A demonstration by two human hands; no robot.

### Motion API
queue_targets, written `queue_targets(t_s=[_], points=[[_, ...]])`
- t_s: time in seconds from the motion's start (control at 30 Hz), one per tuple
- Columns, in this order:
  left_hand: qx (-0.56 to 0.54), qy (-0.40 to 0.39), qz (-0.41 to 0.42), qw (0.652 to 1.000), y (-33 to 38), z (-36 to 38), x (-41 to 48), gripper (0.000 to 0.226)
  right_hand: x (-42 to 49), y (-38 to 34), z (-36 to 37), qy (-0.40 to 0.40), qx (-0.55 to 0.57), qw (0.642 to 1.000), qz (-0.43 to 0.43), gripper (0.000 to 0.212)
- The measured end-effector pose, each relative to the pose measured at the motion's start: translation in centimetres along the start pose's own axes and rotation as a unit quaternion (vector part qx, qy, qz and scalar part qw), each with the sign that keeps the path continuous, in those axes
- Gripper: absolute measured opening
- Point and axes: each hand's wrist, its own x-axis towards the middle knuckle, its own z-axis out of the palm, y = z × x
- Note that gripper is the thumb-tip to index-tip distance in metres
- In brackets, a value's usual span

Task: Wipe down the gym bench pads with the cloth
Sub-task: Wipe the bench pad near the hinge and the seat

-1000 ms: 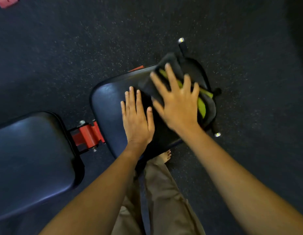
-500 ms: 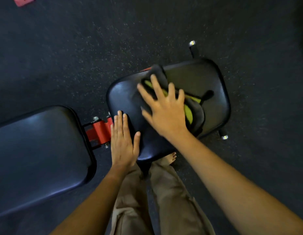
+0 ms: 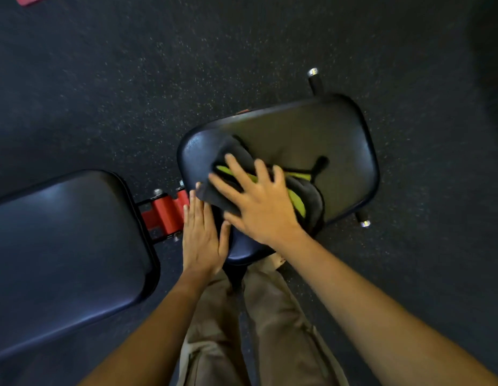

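- Your right hand lies flat on the cloth, fingers spread wide, palm pressing down; nothing is pinched or gripped.
- The cloth sits on the seat pad, toward its near-left corner. It is dark with a yellow-green strip showing beside your palm, and is bunched into folds.
- Your left hand rests flat with fingers straight and close together at the seat pad's near-left edge, holding nothing. It appears to be bracing the pad.
- Handling judgement: the cloth looks soft, light and limp. It should crumple and slide under the palm on the glossy covering, so keep broad flat pressure over its middle rather than working by a corner.
- A dark loop or strap lies on the pad to the right of the cloth; whether it is attached to the cloth cannot be told.
- The pad covering looks smooth and slick, with firm padding beneath.
- The back pad lies to the left, joined by the red hinge bracket. No cloth is on it.
- The floor is dark speckled rubber.
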Motion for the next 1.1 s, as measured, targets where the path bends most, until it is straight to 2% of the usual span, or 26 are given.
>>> queue_targets(t_s=[0.03,0.1,0.2,0.23,0.27,0.3,0.4,0.47,0.5,0.53,0.6,0.67,0.73,0.8,0.93,1.1], points=[[-0.001,-0.001,0.003,1.0,-0.1,-0.1,0.0,0.07,-1.4,1.0,0.2,0.001,0.01,1.0,0.015,0.068],[-0.003,0.003,0.006,1.0,-0.1,-0.2,0.0,0.068,-2.5,3.8,0.2,0.012,0.021,0.99,0.139,0.066],[-0.005,0.001,0.001,1.0,-0.1,-0.1,-0.1,0.067,0.9,5.7,-1.0,0.018,0.059,0.926,0.372,0.065],[-0.003,0.0,0.001,1.0,-0.1,0.0,-0.2,0.068,2.8,5.3,-1.3,0.006,0.073,0.909,0.411,0.066],[-0.003,0.002,-0.001,1.0,-0.1,0.0,-0.1,0.068,4.6,4.4,-1.4,-0.005,0.076,0.909,0.41,0.068],[-0.008,0.005,-0.005,1.0,-0.1,0.0,-0.1,0.069,5.9,3.1,-1.7,-0.017,0.069,0.926,0.37,0.07],[-0.022,0.009,-0.022,0.999,-0.3,-0.1,-0.4,0.071,5.0,-0.2,-0.9,-0.006,0.013,0.99,0.137,0.074],[-0.024,0.007,-0.028,0.999,-0.5,-0.3,-0.7,0.072,1.8,-0.3,0.0,0.018,-0.002,1.0,0.021,0.074],[-0.029,0.006,-0.032,0.999,-0.6,-0.4,-0.8,0.072,0.1,0.3,0.3,0.025,0.0,1.0,0.011,0.073],[-0.037,0.007,-0.038,0.999,-0.9,-0.5,-0.9,0.072,-1.1,0.9,0.5,0.032,0.001,0.999,0.037,0.072],[-0.057,0.007,-0.049,0.997,-1.1,-0.6,-1.1,0.072,-1.3,1.9,0.4,0.036,0.003,0.984,0.172,0.069],[-0.065,0.003,-0.051,0.997,-1.4,-0.6,-1.2,0.072,1.5,1.6,-0.1,0.036,0.015,0.954,0.296,0.067],[-0.06,0.0,-0.042,0.997,-1.6,-0.7,-1.3,0.07,5.5,0.4,-0.9,0.038,0.022,0.945,0.324,0.066],[-0.056,-0.002,-0.034,0.998,-2.0,-0.8,-1.3,0.07,8.9,-1.5,-1.4,0.002,0.035,0.963,0.269,0.067],[-0.052,-0.007,-0.024,0.998,-2.9,-1.4,-1.8,0.069,10.3,-6.1,-0.6,-0.034,-0.014,0.996,0.084,0.067],[0.019,-0.002,-0.054,0.998,-5.2,-2.8,-4.0,0.068,6.1,-9.3,0.5,-0.044,-0.067,0.996,0.025,0.068]])
